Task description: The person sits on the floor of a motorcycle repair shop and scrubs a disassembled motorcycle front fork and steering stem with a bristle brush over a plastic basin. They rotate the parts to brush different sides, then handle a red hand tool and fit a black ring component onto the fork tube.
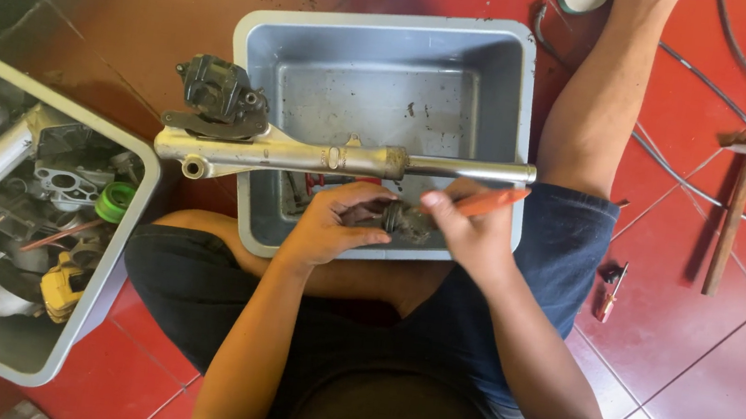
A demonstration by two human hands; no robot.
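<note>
While braced over the grey tub (515, 113), left hand (329, 223) grips grimy part (407, 221) steady. Right hand (474, 230) closed around orange-handled tool (491, 200), tip angled onto it.

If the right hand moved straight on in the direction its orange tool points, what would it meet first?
The right hand aims the orange tool up and to the right. It would probably first meet the silver fork tube lying across the grey tub, though depth is unclear.
</note>
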